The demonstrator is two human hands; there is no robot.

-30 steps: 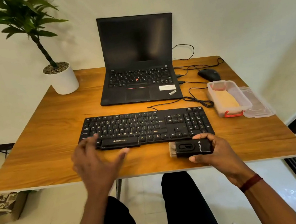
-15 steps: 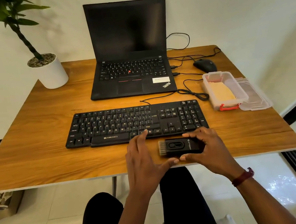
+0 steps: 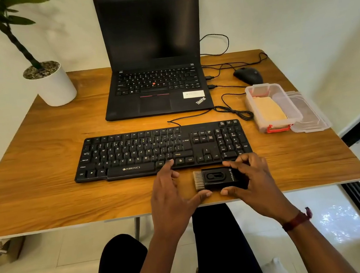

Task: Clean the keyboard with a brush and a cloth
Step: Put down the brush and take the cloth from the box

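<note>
A black keyboard [image 3: 162,150] lies across the middle of the wooden table [image 3: 42,177]. Just in front of its right half, near the table's front edge, sits a black block-shaped brush [image 3: 219,178] with short pale bristles pointing left. My right hand [image 3: 251,179] grips the brush body with thumb below and fingers over its top right. My left hand [image 3: 171,197] is beside the bristle end, fingers spread, its thumb tip touching the brush's lower edge. A yellow cloth [image 3: 269,110] lies folded in a clear plastic box [image 3: 262,125] at the right.
An open black laptop [image 3: 156,89] stands behind the keyboard, with cables [image 3: 232,108] trailing to its right and a black mouse [image 3: 247,76]. The box's clear lid [image 3: 309,114] lies beside it. A white plant pot [image 3: 53,84] stands at the back left.
My left hand moved right from the keyboard's space bar to the brush's bristle end. The right hand kept its hold on the brush. The camera view shifted slightly.
</note>
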